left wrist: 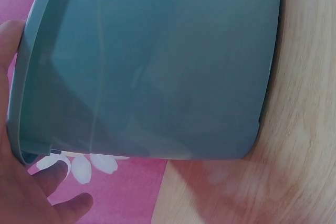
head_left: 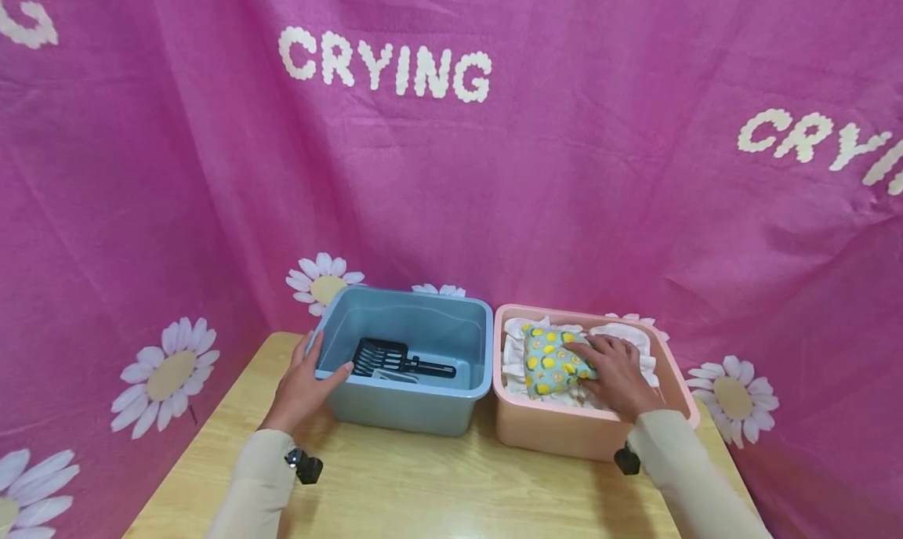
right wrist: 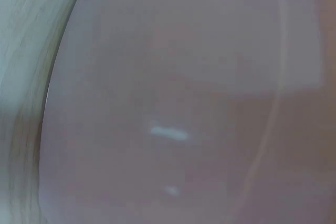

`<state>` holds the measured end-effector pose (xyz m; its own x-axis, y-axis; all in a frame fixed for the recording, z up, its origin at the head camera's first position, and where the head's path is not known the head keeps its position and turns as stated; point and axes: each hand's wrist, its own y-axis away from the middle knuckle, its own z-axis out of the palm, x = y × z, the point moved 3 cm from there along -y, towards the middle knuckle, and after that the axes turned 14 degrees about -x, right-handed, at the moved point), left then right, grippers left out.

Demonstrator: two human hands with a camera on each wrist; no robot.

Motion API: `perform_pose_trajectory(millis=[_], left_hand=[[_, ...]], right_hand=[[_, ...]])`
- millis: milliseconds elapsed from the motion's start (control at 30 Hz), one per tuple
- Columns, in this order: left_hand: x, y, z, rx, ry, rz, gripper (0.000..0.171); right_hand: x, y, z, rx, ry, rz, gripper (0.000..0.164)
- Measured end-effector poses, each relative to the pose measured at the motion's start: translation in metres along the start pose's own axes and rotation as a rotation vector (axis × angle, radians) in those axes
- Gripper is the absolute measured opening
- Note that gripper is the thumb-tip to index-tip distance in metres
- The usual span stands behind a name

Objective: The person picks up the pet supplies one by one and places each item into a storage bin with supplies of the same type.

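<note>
In the head view, my right hand (head_left: 621,370) grips the right end of a small lemon-print pillow (head_left: 553,360), light blue-green with yellow fruit. The pillow lies over white ruffled cloth (head_left: 515,363) inside a pink plastic bin (head_left: 550,433). My left hand (head_left: 303,390) rests at the near left corner of a blue plastic bin (head_left: 402,410), its thumb by the front rim and its fingers along the left side. Inside that bin lie a black slotted scoop (head_left: 381,357) and a greyish item (head_left: 393,377), partly hidden by the rim. The right wrist view shows only the pink bin's blurred wall (right wrist: 157,77).
Both bins stand side by side on a light wood table (head_left: 423,484). Behind and around it hangs a magenta curtain (head_left: 451,171) with white letters and daisies. A black device is strapped at each wrist.
</note>
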<state>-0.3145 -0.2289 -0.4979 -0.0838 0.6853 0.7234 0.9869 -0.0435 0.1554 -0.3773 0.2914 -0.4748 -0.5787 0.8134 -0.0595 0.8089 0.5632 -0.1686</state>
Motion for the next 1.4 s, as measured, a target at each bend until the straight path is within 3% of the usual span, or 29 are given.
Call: perform_pose_trajectory(millis=[267, 600, 1033, 1400], left_hand=[[0.001, 0.001, 0.001, -0.009, -0.013, 0.000, 0.102], [-0.001, 0.005, -0.003, -0.007, -0.018, 0.003, 0.102], [0.002, 0.003, -0.002, -0.009, -0.022, 0.006, 0.102], [0.004, 0.000, -0.003, 0.002, -0.039, 0.029, 0.101]], right_hand=[[0.004, -0.001, 0.005, -0.183, 0.003, 0.087, 0.073], [0.002, -0.008, 0.015, -0.264, -0.133, 0.132, 0.069], [0.008, -0.009, 0.019, -0.307, -0.128, 0.154, 0.070], [0.005, -0.003, 0.001, -0.232, -0.047, 0.081, 0.075]])
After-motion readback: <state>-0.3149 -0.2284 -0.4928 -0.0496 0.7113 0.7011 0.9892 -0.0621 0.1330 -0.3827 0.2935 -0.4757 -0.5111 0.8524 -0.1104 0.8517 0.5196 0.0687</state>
